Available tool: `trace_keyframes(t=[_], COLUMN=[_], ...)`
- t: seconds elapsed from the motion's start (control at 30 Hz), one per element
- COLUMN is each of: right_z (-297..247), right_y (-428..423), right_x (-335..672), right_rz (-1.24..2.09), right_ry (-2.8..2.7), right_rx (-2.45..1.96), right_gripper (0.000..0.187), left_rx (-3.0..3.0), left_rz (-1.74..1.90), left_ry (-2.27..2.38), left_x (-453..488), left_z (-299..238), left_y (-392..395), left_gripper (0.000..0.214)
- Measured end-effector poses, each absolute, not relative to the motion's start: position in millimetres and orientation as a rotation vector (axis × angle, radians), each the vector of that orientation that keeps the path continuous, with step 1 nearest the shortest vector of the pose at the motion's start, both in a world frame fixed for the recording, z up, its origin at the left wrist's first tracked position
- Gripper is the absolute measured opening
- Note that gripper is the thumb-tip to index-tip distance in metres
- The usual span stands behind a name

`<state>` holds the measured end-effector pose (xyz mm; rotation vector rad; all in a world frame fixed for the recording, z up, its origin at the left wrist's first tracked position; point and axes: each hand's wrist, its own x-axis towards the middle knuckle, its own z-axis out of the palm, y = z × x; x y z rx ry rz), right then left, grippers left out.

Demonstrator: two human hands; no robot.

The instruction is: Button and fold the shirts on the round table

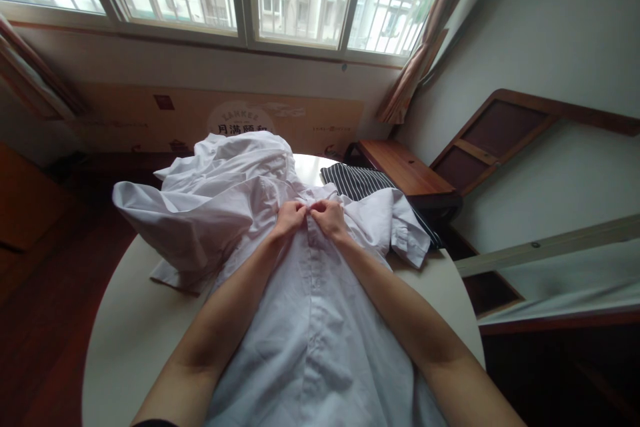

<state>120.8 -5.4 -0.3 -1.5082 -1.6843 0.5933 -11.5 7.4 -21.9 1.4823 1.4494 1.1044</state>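
Observation:
A white long-sleeved shirt (280,347) lies front up, its button placket running down the middle and its collar end away from me. Close to the collar, my left hand (292,217) pinches the left side of the placket. My right hand (328,216) pinches the cloth just opposite, the fingertips of both hands almost touching. Any button between them is hidden by my fingers. One sleeve spreads out to the left and the other is folded to the right. More crumpled white cloth (235,153) is heaped beyond the left sleeve.
The shirt rests on a round white table (127,340). A black-and-white striped cloth (357,179) lies at its back right edge. Behind stand a wooden bench (405,163) and a printed cardboard panel (310,113) below the windows (300,0).

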Motion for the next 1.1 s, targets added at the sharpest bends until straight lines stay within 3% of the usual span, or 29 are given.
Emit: trace_keyframes(t=[0.2,0.37,1.1], right_z=[-5.3,-10.3,-17.8], right_y=[-13.0,-13.5,-14.2], right_x=[112.8,112.9,115.1], right_rz=[0.406,0.362,0.42], right_ry=[-1.739,-1.703,-1.642], right_rx=[-1.519,-1.493,-1.369], right_gripper=[0.008,0.004,0.005], left_rx=[1.531,1.555,1.63], left_rz=[1.075,1.07,1.019], left_ry=[1.563,1.58,1.648], left_x=[-9.6,-9.1,-6.3], left_z=[-17.4,-18.2,-20.0], left_y=[2.9,2.6,3.0], left_gripper=[0.03,0.024,0.021])
